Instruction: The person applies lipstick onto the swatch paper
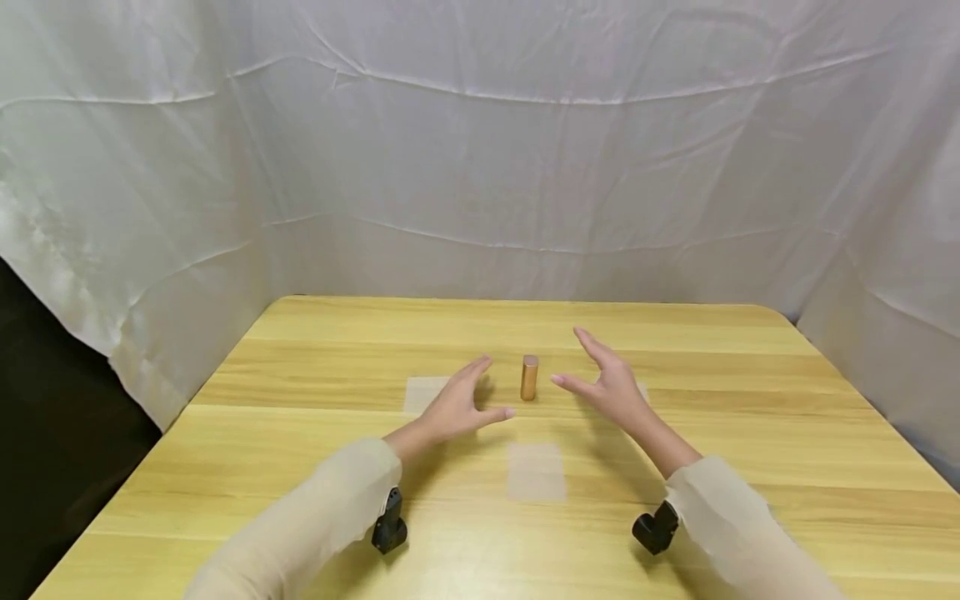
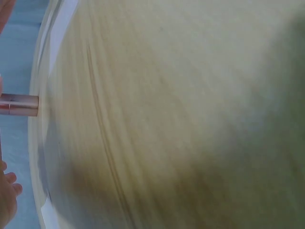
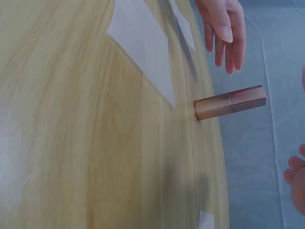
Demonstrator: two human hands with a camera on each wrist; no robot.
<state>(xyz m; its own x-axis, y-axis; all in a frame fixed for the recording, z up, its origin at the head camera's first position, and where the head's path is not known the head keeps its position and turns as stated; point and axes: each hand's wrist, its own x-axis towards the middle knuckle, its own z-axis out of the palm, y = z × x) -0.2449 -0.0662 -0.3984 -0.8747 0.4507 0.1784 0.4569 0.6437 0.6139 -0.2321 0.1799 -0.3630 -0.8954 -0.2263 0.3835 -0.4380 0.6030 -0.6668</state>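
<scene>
A copper-coloured lipstick tube (image 1: 529,378) stands upright on the wooden table (image 1: 300,483), between the two hands and touched by neither. In the right wrist view the tube (image 3: 229,102) shows a seam around its middle. To its left is the left hand (image 1: 459,403), thumb and fingers spread apart with nothing between them. On the other side the right hand (image 1: 611,387) holds its thumb and fingers wide apart, also around nothing. Only part of the tube (image 2: 19,105) shows at the edge of the left wrist view.
Pale square patches lie on the table: one nearer the front (image 1: 536,473), another beside the left hand (image 1: 424,393), and a third partly hidden behind the right hand (image 1: 642,390). Light cloth (image 1: 525,167) hangs behind the table. A small black camera (image 1: 389,523) sits at the left wrist.
</scene>
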